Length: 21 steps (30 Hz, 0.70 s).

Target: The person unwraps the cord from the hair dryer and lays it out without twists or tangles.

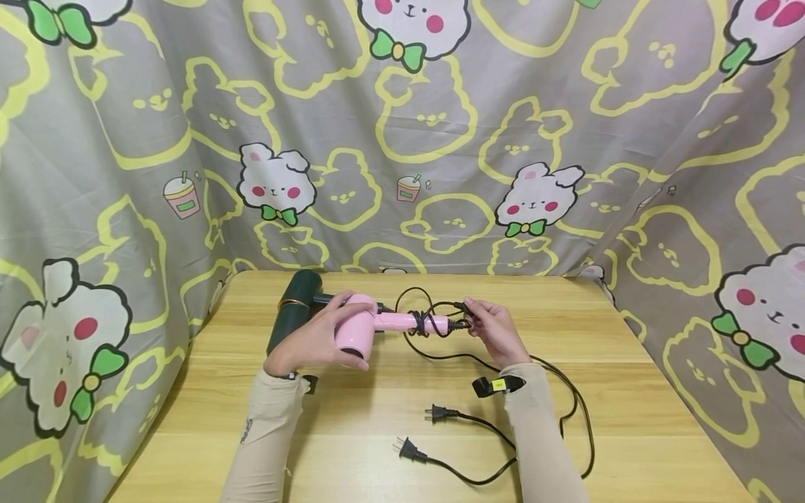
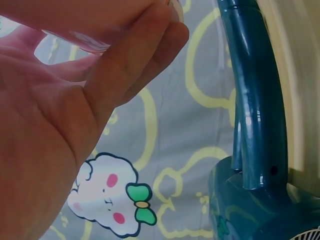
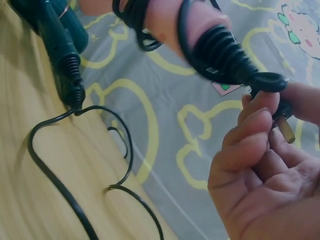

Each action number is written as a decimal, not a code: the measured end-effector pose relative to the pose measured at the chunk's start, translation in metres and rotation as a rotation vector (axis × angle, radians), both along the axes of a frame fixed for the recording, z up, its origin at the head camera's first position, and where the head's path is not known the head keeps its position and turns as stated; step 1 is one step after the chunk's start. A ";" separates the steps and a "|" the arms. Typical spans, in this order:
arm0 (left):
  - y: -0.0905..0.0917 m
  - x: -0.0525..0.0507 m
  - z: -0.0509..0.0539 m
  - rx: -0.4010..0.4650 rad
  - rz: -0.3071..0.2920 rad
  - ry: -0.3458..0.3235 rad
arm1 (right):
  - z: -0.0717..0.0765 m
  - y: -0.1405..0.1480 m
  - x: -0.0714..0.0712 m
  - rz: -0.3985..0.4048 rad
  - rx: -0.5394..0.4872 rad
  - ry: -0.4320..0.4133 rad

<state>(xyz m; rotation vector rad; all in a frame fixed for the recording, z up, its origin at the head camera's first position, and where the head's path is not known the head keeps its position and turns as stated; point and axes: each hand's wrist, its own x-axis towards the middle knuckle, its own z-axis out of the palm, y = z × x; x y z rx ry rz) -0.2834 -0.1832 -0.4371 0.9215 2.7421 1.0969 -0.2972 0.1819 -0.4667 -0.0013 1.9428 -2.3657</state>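
Where the pink hair dryer (image 1: pixel 354 341) is held: above the wood-grained table (image 1: pixel 352 433), between its left and right edges, apart from the surface
Left hand (image 1: pixel 309 342): clamped round the smooth, rounded barrel (image 2: pixel 75 20), which is partly hidden by the fingers and cut off in the left wrist view
Right hand (image 1: pixel 493 327): thumb and fingertips are pinched on a black plug (image 3: pixel 280 107), mostly covered by them; one metal prong (image 3: pixel 286 131) is shown
Pink handle (image 1: pixel 393 321): slim, wrapped in loops of black cord (image 1: pixel 421 325), ended by a ribbed collar (image 3: pixel 225 50)
Green hair dryer (image 1: pixel 292 321): glossy, gold-ringed, laid near the table's far left corner, partly covered by the left hand; whether another dryer is formed by the second green handle (image 2: pixel 238 155) cannot be told
Loose plugs (image 1: pixel 411 449): two, laid toward the near edge, which is cut off; their cords are partly hidden by the right sleeve (image 1: pixel 541 433)
Curtain (image 1: pixel 352 112): creased cloth, printed with rabbits and drink cups
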 end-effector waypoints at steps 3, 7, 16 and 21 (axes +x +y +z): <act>-0.001 0.000 0.000 0.005 -0.002 -0.002 | 0.004 0.002 0.001 -0.010 0.016 0.007; -0.001 -0.001 -0.001 0.012 -0.005 0.007 | 0.008 0.005 0.003 -0.014 0.031 0.021; -0.001 -0.003 -0.004 0.002 0.000 0.002 | 0.019 0.011 0.010 -0.023 0.036 0.054; -0.002 -0.003 -0.004 0.005 0.013 -0.004 | 0.025 0.008 0.013 0.012 0.043 0.068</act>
